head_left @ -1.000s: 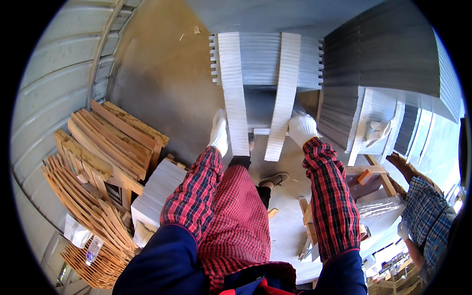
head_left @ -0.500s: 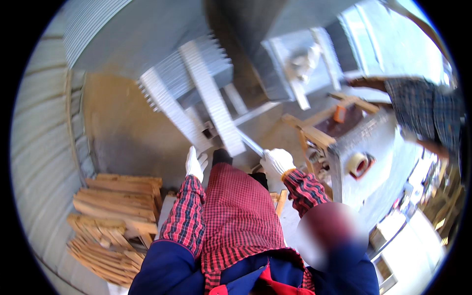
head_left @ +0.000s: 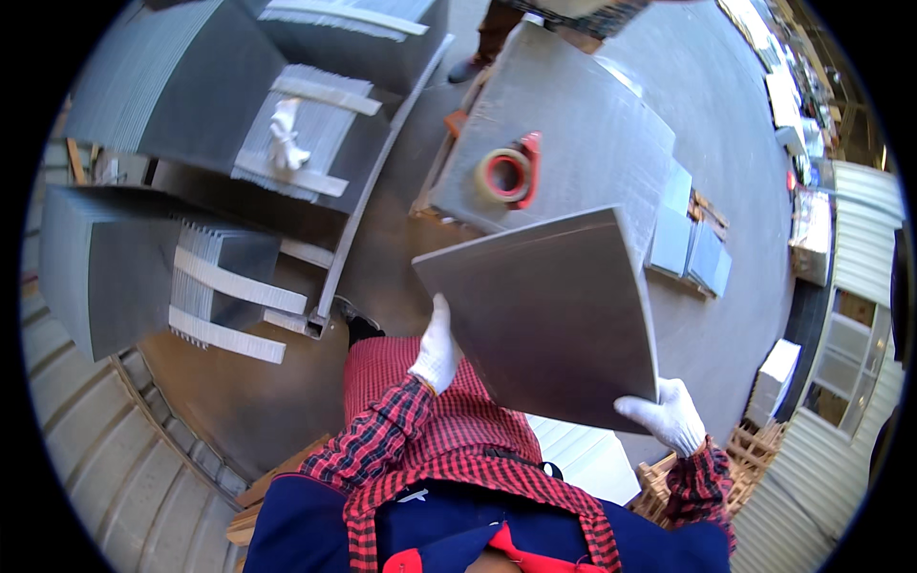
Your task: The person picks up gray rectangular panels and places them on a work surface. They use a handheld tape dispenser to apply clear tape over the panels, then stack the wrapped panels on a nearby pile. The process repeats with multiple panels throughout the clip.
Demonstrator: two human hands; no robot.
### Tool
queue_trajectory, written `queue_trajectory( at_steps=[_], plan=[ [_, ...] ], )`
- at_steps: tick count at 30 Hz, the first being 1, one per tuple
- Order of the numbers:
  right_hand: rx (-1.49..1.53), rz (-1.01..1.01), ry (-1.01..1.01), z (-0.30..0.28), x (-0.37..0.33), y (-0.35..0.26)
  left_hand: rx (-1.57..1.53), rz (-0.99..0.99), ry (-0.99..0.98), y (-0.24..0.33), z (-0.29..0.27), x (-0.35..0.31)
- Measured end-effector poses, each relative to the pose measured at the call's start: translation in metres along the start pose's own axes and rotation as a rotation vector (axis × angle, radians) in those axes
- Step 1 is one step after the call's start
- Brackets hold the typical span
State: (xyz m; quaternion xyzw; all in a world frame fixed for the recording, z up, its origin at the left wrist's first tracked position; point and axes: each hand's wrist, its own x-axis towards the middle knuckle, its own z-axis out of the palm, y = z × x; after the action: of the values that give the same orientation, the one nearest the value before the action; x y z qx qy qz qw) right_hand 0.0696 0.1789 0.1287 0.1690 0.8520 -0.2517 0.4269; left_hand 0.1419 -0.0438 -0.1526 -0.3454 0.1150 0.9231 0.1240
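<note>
A flat dark-grey square panel (head_left: 554, 325) with a pale thin edge is held tilted in front of me. My left hand (head_left: 437, 353), in a white knit glove, presses against its left edge with the thumb up. At the near right corner my right hand (head_left: 669, 416), also gloved, grips it with the thumb on the face and the fingers at the outer edge. Past the panel stands a grey-topped worktable (head_left: 583, 124). A tape dispenser (head_left: 528, 170) with a red frame and a roll of tape (head_left: 501, 176) lie on it.
Stacked grey panels (head_left: 115, 267) with white strips stand at left beside a metal rail (head_left: 368, 201). White gloves (head_left: 285, 134) lie on one stack. Another person (head_left: 573, 19) stands behind the worktable. Blue-grey panels (head_left: 690, 234) rest on the floor at right, and wooden pallets (head_left: 759, 463) sit nearby.
My view has turned to the right, from the panel stacks toward the worktable. The dark-grey panel is now plainly between both hands; before, my left hand was open and empty.
</note>
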Motion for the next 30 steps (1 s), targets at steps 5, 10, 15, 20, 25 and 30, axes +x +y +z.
queue_trajectory(
  at_steps=[5,10,15,20,25,30],
  plan=[
    [0.575,-0.198,0.722,-0.020,0.136,0.184,0.508,0.132,-0.006,-0.038,0.099,0.071],
    [0.976,0.189,0.920,-0.025,0.271,0.235,0.924,0.264,0.072,-0.085,0.154,0.178],
    [0.999,0.242,0.856,-0.027,0.334,0.247,1.549,0.277,0.227,-0.079,0.177,0.222],
    [0.674,0.261,0.854,-0.028,0.337,0.253,1.866,0.177,0.015,-0.067,0.182,0.213],
    [0.164,0.190,0.725,-0.038,0.336,0.254,1.833,0.435,0.094,-0.055,0.201,0.118],
    [0.476,0.170,0.565,-0.036,0.365,0.296,1.708,0.297,-0.056,0.021,0.144,0.068]
  ],
)
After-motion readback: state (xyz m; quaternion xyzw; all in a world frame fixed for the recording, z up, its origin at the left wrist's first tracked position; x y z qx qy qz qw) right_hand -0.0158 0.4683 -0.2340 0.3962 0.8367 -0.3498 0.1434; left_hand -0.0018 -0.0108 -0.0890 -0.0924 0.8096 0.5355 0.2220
